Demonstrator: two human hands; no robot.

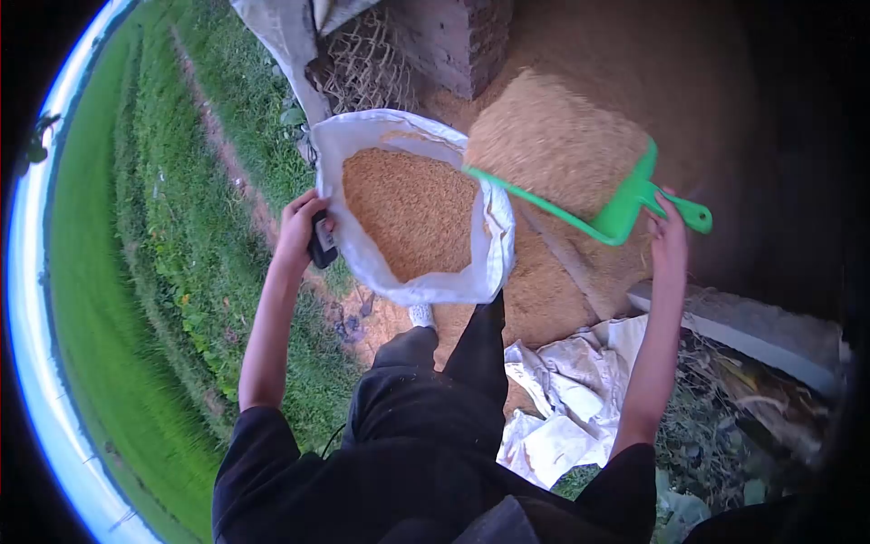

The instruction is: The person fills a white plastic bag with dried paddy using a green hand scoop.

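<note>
My left hand (302,224) grips the rim of a white woven sack (494,240) and also holds a dark object against it. The sack stands open and is nearly full of brown grain (412,208). My right hand (669,234) holds the handle of a green plastic scoop (625,210). The scoop is heaped with grain and its front edge rests over the sack's right rim, tilted toward the opening.
A large heap of grain (544,290) lies on the ground behind and beside the sack. Empty white sacks (566,399) are crumpled at my right foot. A brick pillar (462,41) and netting stand ahead, grass (172,272) stretches on the left, a concrete slab (752,326) sits at right.
</note>
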